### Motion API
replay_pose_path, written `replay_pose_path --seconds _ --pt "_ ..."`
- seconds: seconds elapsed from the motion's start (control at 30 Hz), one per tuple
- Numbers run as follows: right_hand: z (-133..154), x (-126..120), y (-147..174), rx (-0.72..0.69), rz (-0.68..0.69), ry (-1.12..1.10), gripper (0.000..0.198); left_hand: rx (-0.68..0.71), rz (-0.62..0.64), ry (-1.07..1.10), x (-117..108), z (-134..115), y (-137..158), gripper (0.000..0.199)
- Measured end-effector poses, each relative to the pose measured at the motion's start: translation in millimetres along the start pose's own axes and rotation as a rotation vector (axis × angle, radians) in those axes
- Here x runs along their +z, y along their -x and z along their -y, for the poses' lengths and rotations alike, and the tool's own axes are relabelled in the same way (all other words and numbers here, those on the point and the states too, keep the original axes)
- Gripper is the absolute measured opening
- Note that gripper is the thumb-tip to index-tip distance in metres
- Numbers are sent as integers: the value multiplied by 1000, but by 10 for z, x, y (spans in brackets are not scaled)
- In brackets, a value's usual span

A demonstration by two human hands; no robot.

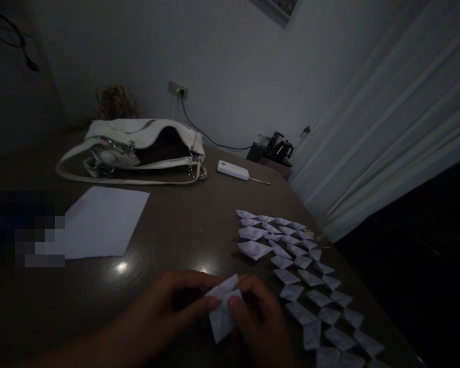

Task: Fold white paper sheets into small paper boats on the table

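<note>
Between both hands, above the near part of the dark table, is a small folded piece of white paper (221, 318) with pointed corners and creases. My left hand (176, 301) pinches its left edge between thumb and fingers. My right hand (258, 314) grips its right side, the thumb pressed on the front face. Some fingers are hidden behind the paper. Just right of my right hand stand rows of folded paper boats (285, 276), several of them, reaching to the table's right edge. A stack or sheet of flat white paper (107, 222) lies to the left.
A white handbag (145, 128) gapes at the back of the table (184, 220). Beside it lies a white device (232, 170) with a short strap. A black kettle (282, 150) stands past the far corner. White curtains (352, 117) hang on the right. The left edge is pixelated.
</note>
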State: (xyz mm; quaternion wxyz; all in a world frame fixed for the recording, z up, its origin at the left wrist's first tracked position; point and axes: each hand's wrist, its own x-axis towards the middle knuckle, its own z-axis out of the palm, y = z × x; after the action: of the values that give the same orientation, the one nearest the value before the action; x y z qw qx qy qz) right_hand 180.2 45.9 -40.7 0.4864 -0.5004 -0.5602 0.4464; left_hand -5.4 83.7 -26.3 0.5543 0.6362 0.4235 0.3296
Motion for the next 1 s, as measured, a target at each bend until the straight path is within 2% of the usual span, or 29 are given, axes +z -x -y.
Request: replay_pose_path --seconds 0.13,0.23,0.5,0.7,0.93,1.0 --pt "-31 -10 -5 -58 7 25 22 58 17 -48 -21 -47 -14 29" --pt "-34 -16 -6 -113 18 64 20 24 99 -101 -30 -56 -37 33" --pt "-56 -23 -18 -152 33 134 20 -1 138 -185 -23 -60 -35 29" --pt "-21 -26 4 -78 15 139 22 45 125 -246 -23 -71 12 27" --pt "41 -21 19 -31 5 174 24 71 73 -152 1 -18 25 34" --pt "64 -14 20 2 -14 168 24 106 124 -145 1 -42 34 31"
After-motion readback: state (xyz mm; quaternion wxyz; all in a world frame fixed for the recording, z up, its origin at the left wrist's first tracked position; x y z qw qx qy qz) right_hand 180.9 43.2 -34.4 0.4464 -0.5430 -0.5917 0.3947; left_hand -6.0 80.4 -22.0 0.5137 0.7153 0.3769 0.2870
